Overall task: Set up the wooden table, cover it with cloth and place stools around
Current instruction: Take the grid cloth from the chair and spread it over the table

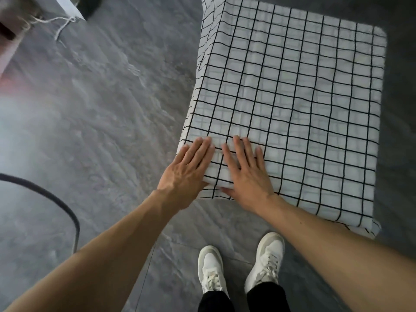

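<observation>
The grey stone floor (101, 109) spread round the table, which the black-and-white grid cloth (292, 97) already hid completely, its long axis running away from me toward the far end. I was in the covering step, smoothing the near left corner. My left hand (189, 170) and right hand (245, 174) lay flat, fingers straight, pressing and grasping nothing. Next I judged stools were needed; none showed, though the blurred edges hid much.

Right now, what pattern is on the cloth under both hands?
White cloth with a thin black grid, clear in the head view.
</observation>
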Available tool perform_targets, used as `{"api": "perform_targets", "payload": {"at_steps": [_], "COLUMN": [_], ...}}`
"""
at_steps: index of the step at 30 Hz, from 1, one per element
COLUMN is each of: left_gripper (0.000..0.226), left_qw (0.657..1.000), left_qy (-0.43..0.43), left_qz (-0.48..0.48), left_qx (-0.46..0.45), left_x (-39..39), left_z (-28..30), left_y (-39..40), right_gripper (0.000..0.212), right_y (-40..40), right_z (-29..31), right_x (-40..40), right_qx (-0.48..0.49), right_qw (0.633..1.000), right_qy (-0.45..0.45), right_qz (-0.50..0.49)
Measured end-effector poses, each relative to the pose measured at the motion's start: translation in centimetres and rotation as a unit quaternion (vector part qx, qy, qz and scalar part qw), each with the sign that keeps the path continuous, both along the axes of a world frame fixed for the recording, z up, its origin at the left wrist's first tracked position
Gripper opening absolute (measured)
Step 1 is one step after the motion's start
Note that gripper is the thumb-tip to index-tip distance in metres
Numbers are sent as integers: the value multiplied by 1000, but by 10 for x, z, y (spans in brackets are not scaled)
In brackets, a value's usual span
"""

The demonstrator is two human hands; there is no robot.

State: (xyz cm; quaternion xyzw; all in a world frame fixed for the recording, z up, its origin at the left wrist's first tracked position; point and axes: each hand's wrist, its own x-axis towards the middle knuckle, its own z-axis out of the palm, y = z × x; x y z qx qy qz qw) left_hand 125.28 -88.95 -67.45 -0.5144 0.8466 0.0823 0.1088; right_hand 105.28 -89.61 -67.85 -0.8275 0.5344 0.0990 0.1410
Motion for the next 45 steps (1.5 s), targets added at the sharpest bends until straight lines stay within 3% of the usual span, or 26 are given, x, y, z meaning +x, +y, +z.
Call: {"api": "perform_targets", "payload": {"at_steps": [6,11,17,22,27,34,36,40,45], "left_gripper": [96,109,93,93,98,112,116,101,98], "left_qw": [1000,1000,999,999,999,996,997,997,996], "left_qy": [4,-1,-3,5,-2,-18,-25,33,33], "left_qz": [4,-9,-45,-39,-27,86,56,-25,-54], "left_qx": [1,13,9,20,25,35,53,71,56], "left_x": [-3,-31,-91,-90,-93,-147,-185,-275,-312], "left_z": [-2,11,1,0,1,19,24,22,4], "left_y": [1,5,15,14,15,14,22,37,42], "right_gripper": [114,100,100,73,89,110,107,94,99], "right_y": [20,36,38,43,66,81,82,83,96], "right_z": [-7,-4,-13,-13,-9,-7,-8,-7,-13], "right_x": [-49,-76,-74,-105,-184,-248,-246,-245,-267], "right_qx": [-23,-30,-58,-67,-75,-55,-61,-71,-50], "right_qw": [999,1000,998,998,993,988,988,987,966], "right_qy": [14,2,6,1,16,50,44,6,-68], "right_qz": [-20,-7,-9,-20,-93,-134,-137,-146,-245]}}
